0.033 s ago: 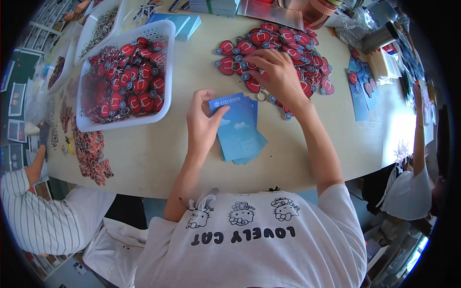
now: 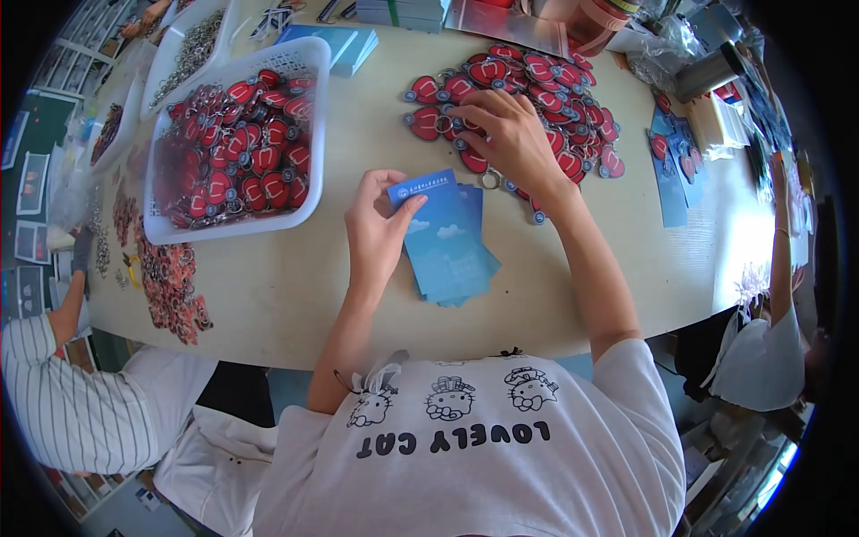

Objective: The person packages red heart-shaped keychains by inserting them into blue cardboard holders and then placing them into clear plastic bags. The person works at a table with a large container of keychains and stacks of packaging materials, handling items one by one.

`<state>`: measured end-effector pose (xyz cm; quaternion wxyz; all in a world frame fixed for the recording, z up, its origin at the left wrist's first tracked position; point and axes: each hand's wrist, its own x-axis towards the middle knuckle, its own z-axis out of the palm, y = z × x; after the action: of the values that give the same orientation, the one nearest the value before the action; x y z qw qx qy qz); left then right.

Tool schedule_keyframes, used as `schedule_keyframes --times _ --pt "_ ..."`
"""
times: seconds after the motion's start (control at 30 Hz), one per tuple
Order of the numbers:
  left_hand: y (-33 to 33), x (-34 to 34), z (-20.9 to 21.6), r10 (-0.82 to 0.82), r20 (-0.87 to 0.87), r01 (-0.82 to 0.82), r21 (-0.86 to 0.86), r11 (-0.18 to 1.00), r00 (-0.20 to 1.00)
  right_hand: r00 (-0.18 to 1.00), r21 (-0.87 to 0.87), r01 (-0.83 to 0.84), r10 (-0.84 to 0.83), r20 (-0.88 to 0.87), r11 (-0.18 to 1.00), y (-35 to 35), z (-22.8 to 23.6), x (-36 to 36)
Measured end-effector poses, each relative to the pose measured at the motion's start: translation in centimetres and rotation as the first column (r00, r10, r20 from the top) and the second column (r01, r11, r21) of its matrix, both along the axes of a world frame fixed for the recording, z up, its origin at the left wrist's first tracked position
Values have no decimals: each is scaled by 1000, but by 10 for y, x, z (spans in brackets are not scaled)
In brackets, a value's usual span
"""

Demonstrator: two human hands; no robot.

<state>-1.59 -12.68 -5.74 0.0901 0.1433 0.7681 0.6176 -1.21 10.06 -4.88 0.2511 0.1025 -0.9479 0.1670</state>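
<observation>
My left hand [image 2: 376, 228] holds a blue card [image 2: 443, 237] with white clouds on it, thumb on its face and the other fingers at its left edge and behind. Under that card, more blue cards [image 2: 488, 261] are fanned out. At the upper right of them, my right hand [image 2: 514, 139] hovers over a pile of red, heart-like keychains [image 2: 586, 116] with metal rings. Its fingers are curved, thumb and index apart, close to a keychain [image 2: 423, 123] at the pile's left edge. A loose metal ring [image 2: 490, 180] shows just below the hand.
A white basket [image 2: 315, 170] full of red keychains stands at the left. Behind it sits a tray of metal rings [image 2: 192, 49]. Small red pieces [image 2: 170, 286] lie near the left table edge. Blue card stacks [image 2: 356, 52] are at the back. People sit at both sides.
</observation>
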Motion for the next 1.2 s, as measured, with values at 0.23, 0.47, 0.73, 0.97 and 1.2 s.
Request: schedule_keyframes --times 0.23,0.47,0.73,0.97,1.2 --pt "-7 -2 10 138 -22 -139 -101 985 990 992 196 -111 121 -38 974 -10 -9 -19" --pt "-14 0 12 196 -190 -212 -65 975 962 979 201 -198 202 0 960 -13 -10 -27" --pt "-22 -11 14 -91 306 -61 453 889 948 983 49 -184 182 39 982 -10 -14 -29" --pt "-19 -8 16 73 227 -178 487 855 971 937 -854 -50 321 140 518 -8 5 -12" --pt "4 -12 28 346 -148 -257 423 869 926 997 -862 -26 80 17 507 -26 52 33"
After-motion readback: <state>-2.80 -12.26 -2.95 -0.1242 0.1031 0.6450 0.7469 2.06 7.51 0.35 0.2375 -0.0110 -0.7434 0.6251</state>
